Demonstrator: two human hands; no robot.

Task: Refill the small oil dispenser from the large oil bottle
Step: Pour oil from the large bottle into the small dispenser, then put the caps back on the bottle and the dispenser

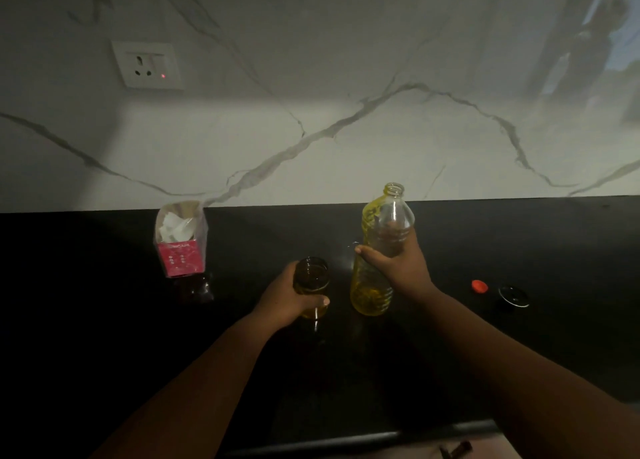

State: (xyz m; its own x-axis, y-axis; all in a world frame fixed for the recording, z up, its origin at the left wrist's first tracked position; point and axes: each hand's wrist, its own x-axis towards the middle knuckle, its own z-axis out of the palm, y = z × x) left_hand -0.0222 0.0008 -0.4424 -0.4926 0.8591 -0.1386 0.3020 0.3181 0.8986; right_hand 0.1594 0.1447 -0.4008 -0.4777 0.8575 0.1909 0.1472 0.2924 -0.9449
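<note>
The large clear plastic oil bottle (375, 223) stands upright on the black counter (104, 337), uncapped, with yellow oil in its lower part. My right hand (398, 268) grips it around the middle. Left of it is the small glass oil dispenser (311, 273), open at the top, with oil inside. My left hand (289, 297) is wrapped around its lower body. The two containers stand a little apart, neither tilted.
A red bottle cap (479, 286) and a black dispenser lid (513, 295) lie on the counter to the right. A clear packet with a pink label (180, 240) stands at the back left. A wall socket (147, 65) sits on the marble backsplash. The counter's front edge (363, 438) is near me.
</note>
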